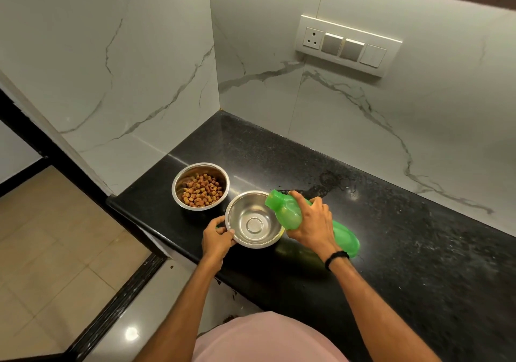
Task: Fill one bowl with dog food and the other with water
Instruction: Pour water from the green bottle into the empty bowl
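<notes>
While the left hand (218,239) pinches the bowl (242,214) rim, the right hand (313,222) grips the green bottle (284,208).

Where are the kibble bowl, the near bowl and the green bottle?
kibble bowl (186,174): head view, bare inner wall, far-left side.
near bowl (254,225): head view, centre of its bare base.
green bottle (287,214): head view, upper body below the cap.

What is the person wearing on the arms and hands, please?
The left forearm and right forearm are bare, no sleeves in view. The right hand has a thin black band at its wrist; the left hand wears nothing. A pale pink garment shows below.
</notes>
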